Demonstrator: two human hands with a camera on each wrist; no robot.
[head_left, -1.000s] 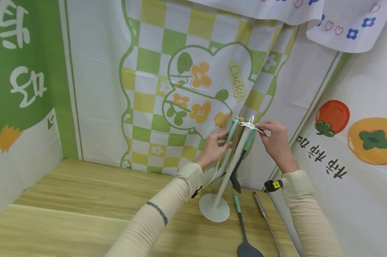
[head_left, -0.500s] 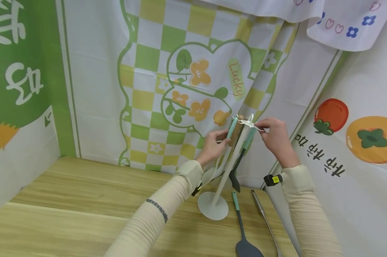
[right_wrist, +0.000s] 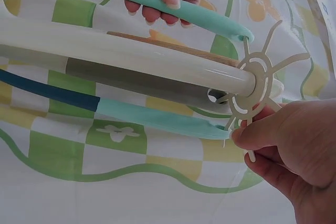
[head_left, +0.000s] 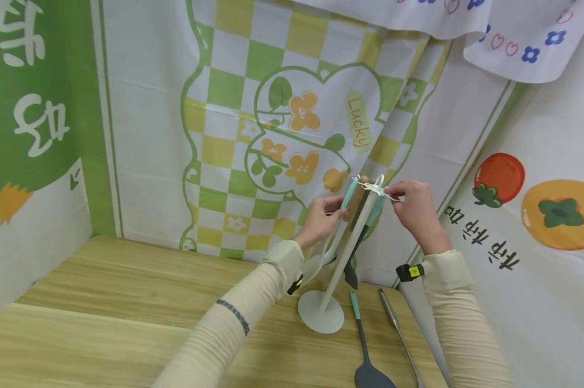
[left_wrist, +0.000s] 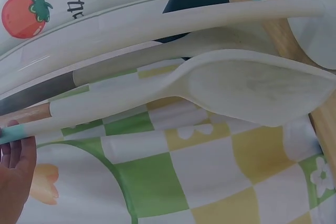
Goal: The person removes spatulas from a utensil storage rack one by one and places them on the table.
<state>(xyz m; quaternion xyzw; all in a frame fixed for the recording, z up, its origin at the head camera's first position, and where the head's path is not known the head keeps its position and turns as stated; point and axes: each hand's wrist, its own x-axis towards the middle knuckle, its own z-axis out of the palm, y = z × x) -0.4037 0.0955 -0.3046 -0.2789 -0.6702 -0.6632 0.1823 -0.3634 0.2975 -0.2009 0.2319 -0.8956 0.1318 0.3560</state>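
A white stand (head_left: 342, 258) rises from a round base, topped by a hooked ring (right_wrist: 252, 85). My left hand (head_left: 321, 218) pinches the mint handle (right_wrist: 184, 11) of a white spoon (left_wrist: 241, 85); the handle's end meets one hook in the right wrist view. My right hand (right_wrist: 294, 150) pinches the ring's hooks between thumb and fingers, beside a second mint handle (right_wrist: 163, 119) with a dark shaft. A wooden handle (right_wrist: 173, 45) and a grey one (right_wrist: 142, 82) also hang at the ring, partly behind the pole.
On the wooden table (head_left: 151, 302), right of the stand's base, lie a dark turner (head_left: 369, 374) with a mint handle and a metal utensil (head_left: 400, 334). A checkered cloth (head_left: 224, 145) hangs behind the stand, and a printed wall covering (head_left: 558, 302) is on the right.
The dark-headed utensil hanging behind the pole has shifted slightly left. Both hands keep their holds, with the left hand barely moved.
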